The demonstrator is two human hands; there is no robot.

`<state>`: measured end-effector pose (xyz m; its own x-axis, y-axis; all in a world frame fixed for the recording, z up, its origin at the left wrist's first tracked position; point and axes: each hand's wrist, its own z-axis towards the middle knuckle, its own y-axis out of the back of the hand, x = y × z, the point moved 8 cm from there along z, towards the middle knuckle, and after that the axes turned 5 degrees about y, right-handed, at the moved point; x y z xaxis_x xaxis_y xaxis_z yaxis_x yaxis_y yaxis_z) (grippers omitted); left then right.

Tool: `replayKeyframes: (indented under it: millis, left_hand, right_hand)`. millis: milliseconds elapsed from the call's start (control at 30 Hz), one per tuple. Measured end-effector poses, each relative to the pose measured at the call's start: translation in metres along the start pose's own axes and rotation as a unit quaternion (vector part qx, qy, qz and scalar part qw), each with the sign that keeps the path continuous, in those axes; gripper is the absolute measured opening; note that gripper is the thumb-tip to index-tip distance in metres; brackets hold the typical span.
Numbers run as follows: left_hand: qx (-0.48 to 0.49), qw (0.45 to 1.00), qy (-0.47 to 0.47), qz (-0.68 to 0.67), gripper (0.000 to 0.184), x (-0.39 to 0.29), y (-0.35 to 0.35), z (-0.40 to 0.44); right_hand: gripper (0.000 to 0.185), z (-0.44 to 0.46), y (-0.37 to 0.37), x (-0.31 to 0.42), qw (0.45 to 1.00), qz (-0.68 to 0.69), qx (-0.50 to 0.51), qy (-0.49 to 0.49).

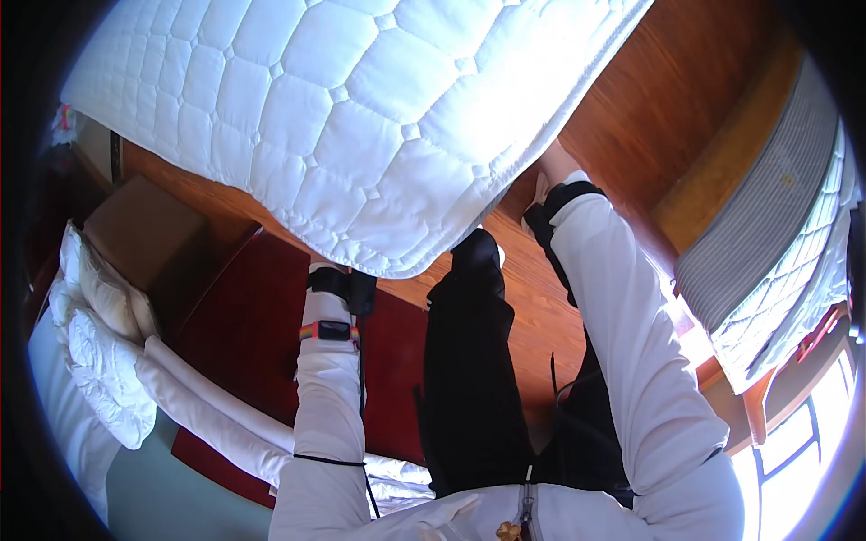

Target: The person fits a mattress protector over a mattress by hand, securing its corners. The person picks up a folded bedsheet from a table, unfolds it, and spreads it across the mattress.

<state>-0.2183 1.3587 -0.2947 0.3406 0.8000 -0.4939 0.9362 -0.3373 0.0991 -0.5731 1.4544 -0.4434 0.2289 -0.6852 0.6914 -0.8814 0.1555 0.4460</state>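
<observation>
A white quilted mattress pad point(361, 117) fills the upper middle of the head view, its rounded near corner hanging above the floor. My left forearm reaches beneath its lower edge; that hand is hidden by the fabric, with only the cuff and a watch point(332, 331) showing. At the pad's right-hand edge is my right hand point(559, 164), seen only in part. The pad covers its fingers, so their grip cannot be made out. Both forearms wear white sleeves and black wrist straps point(577, 191). My black-trousered legs point(474, 379) are between the arms.
Brown wooden boards point(667, 99) extend at upper right and below the pad. A dark red surface point(244, 316) and a brown box-shaped piece point(144, 225) lie left, with white bedding point(108, 361) beside them. A striped mat point(758, 198) on wooden furniture stands right, near a bright window point(794, 451).
</observation>
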Motion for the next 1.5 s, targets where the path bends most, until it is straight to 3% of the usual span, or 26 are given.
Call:
replayKeyframes:
  millis: [100,200,300,400,533,600,700,800,900,1000,1100,1200,1267,1300,1333,1367,1467,1500]
  left_hand:
    - [0.004,0.999,-0.016,-0.032,0.046,-0.012,-0.003,-0.008]
    - [0.011,0.995,-0.032,-0.092,0.047,-0.022,-0.001,-0.013]
    - [0.034,0.978,-0.045,-0.2,0.051,-0.036,-0.007,-0.032]
    - [0.03,0.972,-0.038,-0.23,0.049,-0.044,-0.025,-0.071]
    - [0.032,0.96,-0.054,-0.274,0.056,-0.05,-0.051,-0.106]
    - [0.017,0.976,-0.089,-0.199,0.046,-0.035,-0.054,-0.107]
    - [0.017,0.964,-0.098,-0.247,0.041,-0.022,-0.063,-0.112]
    - [0.002,0.972,-0.112,-0.205,0.039,-0.01,-0.062,-0.115]
    - [-0.053,0.987,-0.113,-0.098,0.037,0.008,-0.053,-0.101]
    - [0.027,0.983,-0.138,-0.119,0.035,0.002,-0.067,-0.088]
    - [0.031,0.994,-0.056,-0.085,0.024,-0.003,-0.072,-0.118]
    - [0.127,0.989,-0.074,-0.025,0.017,0.016,-0.063,-0.143]
    - [0.177,0.973,-0.133,-0.069,0.015,0.023,-0.059,-0.179]
    - [0.156,0.977,-0.138,-0.047,0.015,0.026,-0.051,-0.204]
    - [0.162,0.973,-0.165,-0.021,0.018,0.034,-0.042,-0.224]
    - [0.152,0.982,-0.11,0.008,0.022,0.057,-0.032,-0.23]
    - [0.108,0.988,-0.11,0.017,0.028,0.078,0.007,-0.285]
    - [0.085,0.991,-0.106,0.01,0.029,0.081,0.02,-0.302]
  right_hand:
    - [0.027,-0.031,0.012,0.012,0.963,0.245,-0.049,-0.101]
    - [0.019,-0.078,0.025,0.049,0.933,0.332,-0.031,-0.137]
    - [0.02,-0.106,0.03,0.047,0.952,0.275,0.085,-0.105]
    - [0.024,-0.136,0.041,0.061,0.922,0.347,0.134,-0.109]
    - [0.031,-0.182,0.064,0.15,0.859,0.486,0.16,-0.033]
    - [0.033,-0.185,0.064,0.176,0.884,0.448,0.133,-0.023]
    - [0.038,-0.181,0.063,0.188,0.933,0.351,0.068,-0.03]
    - [0.038,-0.178,0.067,0.184,0.989,0.141,0.038,-0.028]
    - [0.038,-0.187,0.069,0.187,0.991,0.108,0.023,-0.076]
    - [0.035,-0.18,0.059,0.179,0.981,0.186,0.025,-0.054]
    - [0.031,-0.189,0.069,0.183,0.985,0.153,0.059,-0.054]
    - [0.025,-0.221,0.092,0.204,0.997,0.039,0.071,0.017]
    - [0.022,-0.256,0.107,0.223,0.988,0.066,0.093,0.101]
    - [0.021,-0.279,0.119,0.24,0.979,0.052,0.137,0.142]
    - [0.022,-0.284,0.113,0.207,0.96,0.149,0.204,0.123]
    - [0.024,-0.29,0.122,0.189,0.961,0.047,0.229,0.147]
    - [0.019,-0.324,0.152,0.169,0.962,0.13,0.238,-0.041]
    - [0.02,-0.328,0.161,0.16,0.964,0.076,0.247,-0.07]
